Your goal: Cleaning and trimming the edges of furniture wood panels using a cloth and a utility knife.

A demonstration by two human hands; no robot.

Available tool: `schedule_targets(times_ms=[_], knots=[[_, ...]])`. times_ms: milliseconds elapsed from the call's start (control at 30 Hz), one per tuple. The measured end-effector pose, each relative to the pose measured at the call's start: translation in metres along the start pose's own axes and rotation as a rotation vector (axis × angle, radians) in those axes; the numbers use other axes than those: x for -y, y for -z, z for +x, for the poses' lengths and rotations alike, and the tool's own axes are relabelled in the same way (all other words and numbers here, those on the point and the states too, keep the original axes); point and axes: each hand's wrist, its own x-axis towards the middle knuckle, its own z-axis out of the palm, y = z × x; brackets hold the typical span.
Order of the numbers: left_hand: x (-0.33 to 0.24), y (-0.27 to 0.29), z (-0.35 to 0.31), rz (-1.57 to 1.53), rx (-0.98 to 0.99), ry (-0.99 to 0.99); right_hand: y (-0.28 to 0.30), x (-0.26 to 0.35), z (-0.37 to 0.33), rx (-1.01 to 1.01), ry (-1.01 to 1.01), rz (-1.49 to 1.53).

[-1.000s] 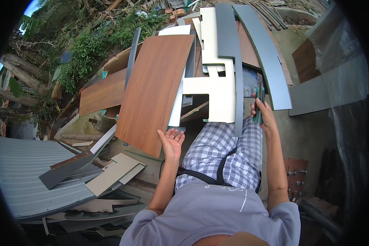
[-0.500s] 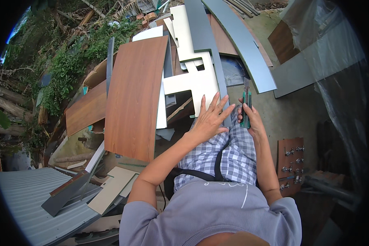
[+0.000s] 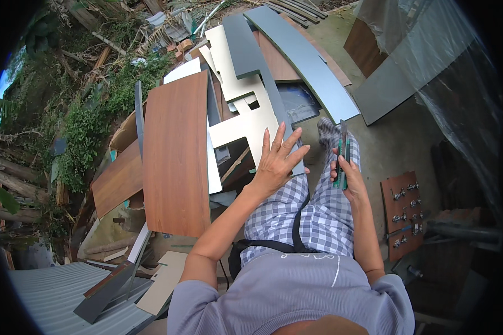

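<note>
My left hand (image 3: 274,163) lies with spread fingers over the near end of a cream cut-out board (image 3: 246,127) and the narrow grey board (image 3: 278,106) along its right side. Square notches and a small opening are cut in the cream board. In my right hand (image 3: 353,177), to the right of the boards, is a utility knife (image 3: 342,167) with a green and dark handle. Its blade points up and away from me. The fingers wrap round the handle, and the knife is apart from the boards.
A large brown wood-look board (image 3: 176,156) leans at the left of the pile. The long blue-grey board (image 3: 304,61) reaches to the right. A brown panel with metal fittings (image 3: 402,215) lies at the lower right. Clear plastic sheeting (image 3: 430,61) hangs beyond it; corrugated metal (image 3: 50,290) is lower left.
The view has shifted, and most boards sit further left in it. My right leg and foot show more, apart from the boards. The knife stays in my right hand; my left hand remains spread.
</note>
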Motion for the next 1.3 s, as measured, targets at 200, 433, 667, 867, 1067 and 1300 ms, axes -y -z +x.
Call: schedule_targets(times_ms=[200, 433, 667, 867, 1067, 1300], knots=[[-0.008, 0.107, 0.030, -0.088, -0.453, -0.140, -0.010, 0.003, 0.017, 0.068, -0.001, -0.008], [-0.036, 0.204, 0.016, -0.139, -1.249, -0.302, -0.084, 0.027, 0.025, 0.193, 0.244, -0.411], [-0.053, 0.209, 0.036, -0.188, -1.177, -0.324, -0.165, 0.077, -0.015, 0.421, 0.870, -0.784], [-0.057, 0.210, 0.051, -0.155, -1.402, -0.252, -0.219, 0.122, -0.062, 0.934, 1.220, -0.769], [-0.060, 0.212, 0.051, -0.365, -1.424, -0.208, -0.227, 0.121, -0.067, 0.881, 1.265, -0.921], [-0.051, 0.212, 0.036, -0.326, -1.362, -0.269, -0.229, 0.108, -0.025, 0.607, 1.264, -0.984]])
